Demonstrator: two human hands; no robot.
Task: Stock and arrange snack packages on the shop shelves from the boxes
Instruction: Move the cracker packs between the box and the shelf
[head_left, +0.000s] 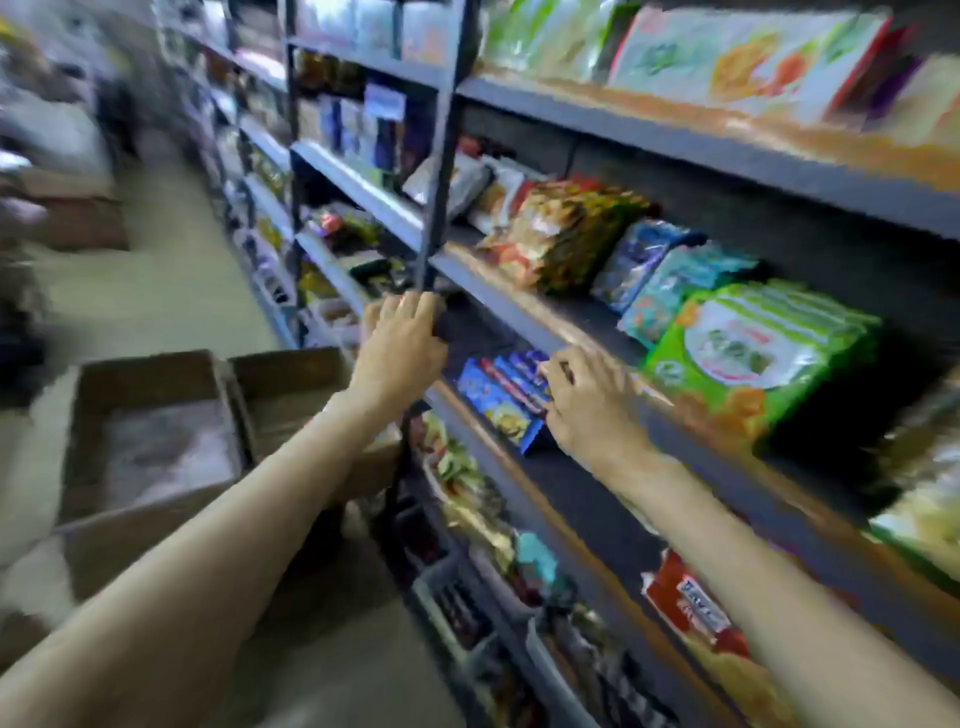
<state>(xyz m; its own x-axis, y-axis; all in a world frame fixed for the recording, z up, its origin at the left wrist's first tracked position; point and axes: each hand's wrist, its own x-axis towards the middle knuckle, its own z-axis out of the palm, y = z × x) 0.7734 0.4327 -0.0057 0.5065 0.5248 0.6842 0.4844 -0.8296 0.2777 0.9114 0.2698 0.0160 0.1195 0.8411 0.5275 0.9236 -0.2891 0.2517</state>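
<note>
A small stack of blue snack packages (501, 400) stands on a dark shelf board (587, 488) below the middle shelf. My right hand (587, 400) rests against the stack's right side, fingers curled over the packs' top edges. My left hand (400, 343) grips the dark metal upright post (441, 171) of the rack, fingers wrapped round it. On the shelf above stand green packs (753, 358), teal and blue bags (670, 280) and brown-orange bags (566, 234). The view is blurred.
Two open cardboard boxes (156, 441) sit on the floor to the left, by the rack's foot. Lower shelves hold mixed snack bags and grey baskets (467, 587). A red-and-yellow pack (696, 613) lies under my right forearm. The aisle floor (156, 291) runs back on the left.
</note>
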